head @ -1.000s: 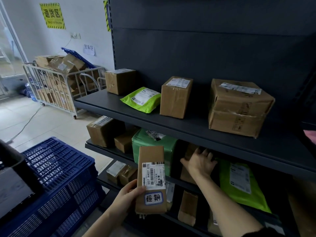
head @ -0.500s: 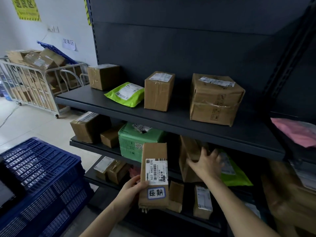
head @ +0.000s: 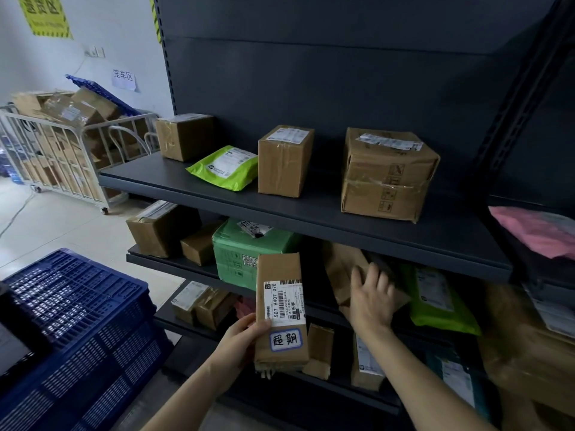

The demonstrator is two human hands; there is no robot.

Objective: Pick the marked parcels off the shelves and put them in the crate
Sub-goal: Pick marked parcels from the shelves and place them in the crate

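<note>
1. Marked parcel (head: 281, 309) shows low in the centre of the frame, in front of the biggest thing here, the dark shelf unit (head: 311, 209), which fills the centre and right.
2. A blue crate (head: 71, 321) fills the lower left corner, well apart from the parcel.
3. A white cage trolley (head: 56, 157) heaped with cartons stands at the left edge.
4. A large taped carton (head: 389, 175) sits on the upper shelf, right of centre.
5. A green parcel (head: 245, 253) lies on the middle shelf, just behind the marked one.
6. The marked parcel is slim, brown and upright, with a barcode label and a blue-framed sticker.
7. The left hand (head: 245, 337) grips the marked parcel's lower left edge, thumb on the front.
8. The right hand (head: 371, 301) lies with spread fingers on a blurred brown paper parcel (head: 342, 269) on the middle shelf.
</note>
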